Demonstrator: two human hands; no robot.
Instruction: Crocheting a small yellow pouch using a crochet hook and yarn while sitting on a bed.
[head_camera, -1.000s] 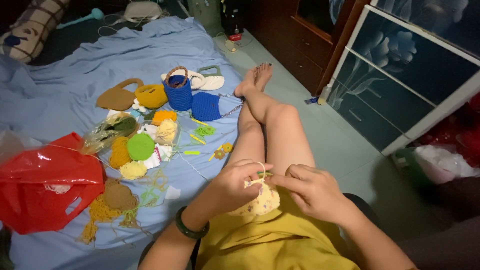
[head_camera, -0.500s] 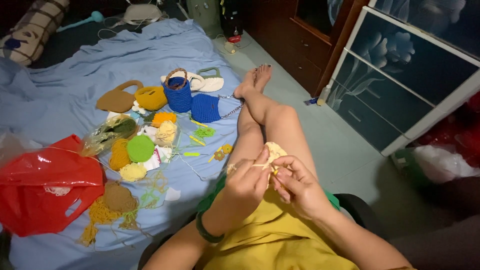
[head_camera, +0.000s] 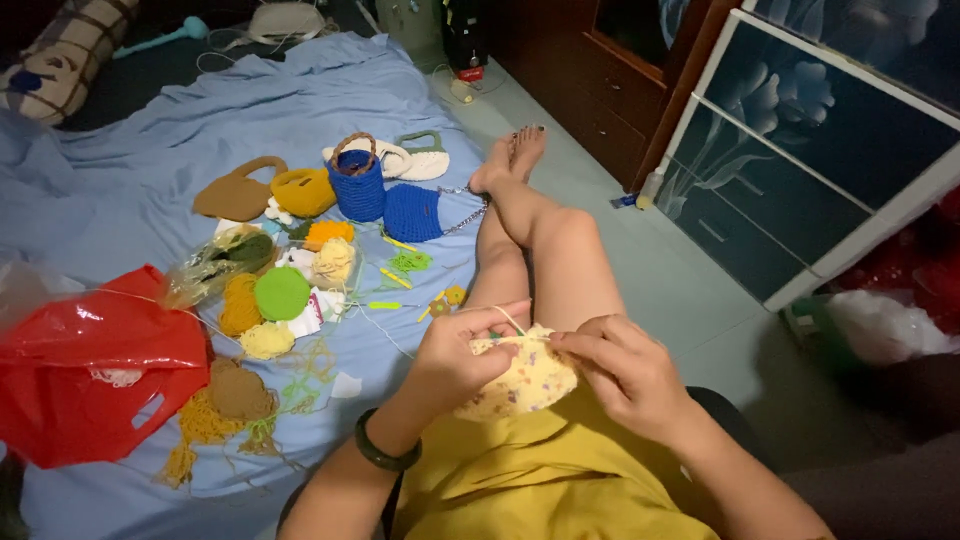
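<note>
A pale yellow speckled crochet piece (head_camera: 525, 380) rests on my lap above my yellow shirt. My left hand (head_camera: 462, 352), with a dark green bangle on its wrist, grips the piece's left edge, and a strand of pale yarn runs over its index finger. My right hand (head_camera: 622, 368) pinches the piece's top right edge; a thin hook seems to lie between the fingers, too small to be sure. My bare legs stretch out toward the far side.
On the blue sheet (head_camera: 300, 90) to my left lie a red plastic bag (head_camera: 90, 370), yarn balls (head_camera: 282, 292) in several colours, small crocheted bags (head_camera: 357, 185) and loose hooks. A blue floral cabinet (head_camera: 820, 130) stands on the right.
Both hands and the crochet piece rose from my lap toward my knee half a second ago, then came back down to my lap. My grip on the piece stayed.
</note>
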